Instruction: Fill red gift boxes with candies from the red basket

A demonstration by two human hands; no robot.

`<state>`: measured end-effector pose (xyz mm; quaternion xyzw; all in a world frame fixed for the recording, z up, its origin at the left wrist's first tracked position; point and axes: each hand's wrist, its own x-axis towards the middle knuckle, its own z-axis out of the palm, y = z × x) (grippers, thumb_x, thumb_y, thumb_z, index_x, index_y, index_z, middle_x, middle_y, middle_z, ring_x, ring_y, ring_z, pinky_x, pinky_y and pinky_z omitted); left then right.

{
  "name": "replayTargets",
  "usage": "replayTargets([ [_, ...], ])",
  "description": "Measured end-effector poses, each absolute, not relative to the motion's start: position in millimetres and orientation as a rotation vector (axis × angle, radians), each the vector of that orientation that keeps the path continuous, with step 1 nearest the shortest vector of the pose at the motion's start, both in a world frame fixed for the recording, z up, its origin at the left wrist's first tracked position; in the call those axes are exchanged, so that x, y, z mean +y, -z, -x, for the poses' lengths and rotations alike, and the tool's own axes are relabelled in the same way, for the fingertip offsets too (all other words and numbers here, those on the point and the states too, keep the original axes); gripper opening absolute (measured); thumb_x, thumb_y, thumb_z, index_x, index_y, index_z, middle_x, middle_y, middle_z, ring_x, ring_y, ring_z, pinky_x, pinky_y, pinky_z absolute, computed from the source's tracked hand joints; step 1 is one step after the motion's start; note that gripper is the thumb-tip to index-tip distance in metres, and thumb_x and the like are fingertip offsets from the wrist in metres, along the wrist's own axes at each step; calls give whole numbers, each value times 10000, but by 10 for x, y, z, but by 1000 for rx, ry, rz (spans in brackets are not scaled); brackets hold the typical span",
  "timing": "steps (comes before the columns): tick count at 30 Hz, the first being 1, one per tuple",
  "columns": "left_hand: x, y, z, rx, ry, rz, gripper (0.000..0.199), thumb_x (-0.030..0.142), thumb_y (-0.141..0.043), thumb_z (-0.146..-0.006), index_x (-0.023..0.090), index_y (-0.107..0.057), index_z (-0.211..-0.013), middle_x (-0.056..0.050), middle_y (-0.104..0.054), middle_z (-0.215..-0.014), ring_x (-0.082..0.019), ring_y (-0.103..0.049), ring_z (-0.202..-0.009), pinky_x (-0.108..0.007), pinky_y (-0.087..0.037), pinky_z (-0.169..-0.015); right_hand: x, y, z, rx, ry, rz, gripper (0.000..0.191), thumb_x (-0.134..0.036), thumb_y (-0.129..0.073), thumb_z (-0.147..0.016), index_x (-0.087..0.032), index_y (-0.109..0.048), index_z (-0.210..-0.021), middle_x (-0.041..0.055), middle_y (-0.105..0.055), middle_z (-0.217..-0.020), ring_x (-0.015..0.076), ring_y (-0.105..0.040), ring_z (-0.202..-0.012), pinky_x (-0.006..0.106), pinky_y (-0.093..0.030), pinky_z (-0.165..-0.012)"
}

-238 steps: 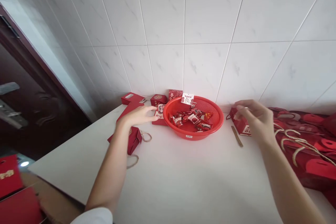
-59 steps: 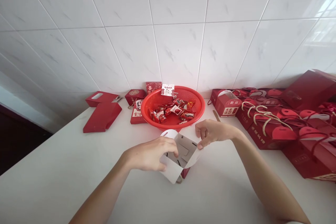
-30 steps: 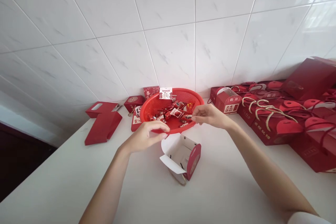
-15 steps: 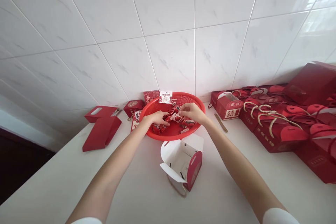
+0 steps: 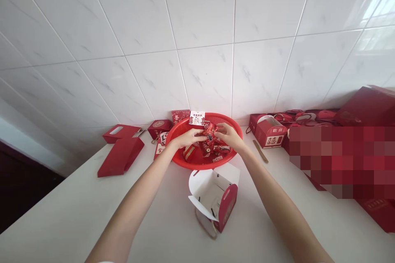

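Note:
Over the red plastic basket (image 5: 173, 157), my left hand (image 5: 187, 138) is closed on shiny red wrapped sweets (image 5: 210, 136) with dark and white print. On their other side, my right hand (image 5: 228, 136) pinches the same bunch at its right edge. More red packets lie in the basket below, partly hidden by my hands. In front of the basket stands an open gift box (image 5: 227, 207), red outside and white inside, its flaps spread. A rope handle (image 5: 205, 227) hangs at its near side, and nothing shows inside it.
Many red gift boxes crowd the right side, partly blurred out; one upright box (image 5: 270, 133) stands beside them. A thin brown stick (image 5: 261, 151) lies near it. Folded red boxes (image 5: 121, 156) lie left, and small red boxes (image 5: 159, 128) stand by the basket. A tiled wall (image 5: 203, 78) rises behind.
Both hands have gathered the red sweets and raised them slightly within the basket, exposing more packets at its left. The view has shifted a little; the open gift box has stayed in place.

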<state>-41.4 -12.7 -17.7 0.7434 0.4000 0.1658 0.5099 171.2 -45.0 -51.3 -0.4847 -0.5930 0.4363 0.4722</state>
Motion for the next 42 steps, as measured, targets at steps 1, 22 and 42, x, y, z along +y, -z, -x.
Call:
replayTargets([
  [1, -144, 172, 405, 937, -395, -1759, 560, 532, -770, -745, 173, -697, -1168, -92, -717, -1147, -284, -652, -1035, -387, -542, -842, -457, 506, -1711, -1426, -1113, 1165, 458, -369, -712, -768, -218, -557, -1172, 63, -670, -1017, 204, -662, -894, 326, -550, -733],
  [22, -50, 378, 457, 1133, -510, -2042, 350, 524, -611, -772, 180, -616, -709, -21, -644, -736, -211, -605, -761, -323, -477, -736, -474, 480, -1711, -1218, -1119, 891, 318, -436, -776, -657, -217, -629, -833, -4, -677, -743, 155, -611, -615, 307, -511, -637],
  [42, -54, 396, 459, 1624, -546, -2209, 200, 294, -560, -873, 198, -606, -704, -27, -708, -722, -208, -674, -704, -284, -470, -633, -488, 507, -1737, -1238, -1001, 933, 415, -210, -790, -555, -218, -698, -960, 74, -705, -1106, 252, -649, -1038, 334, -554, -771],
])
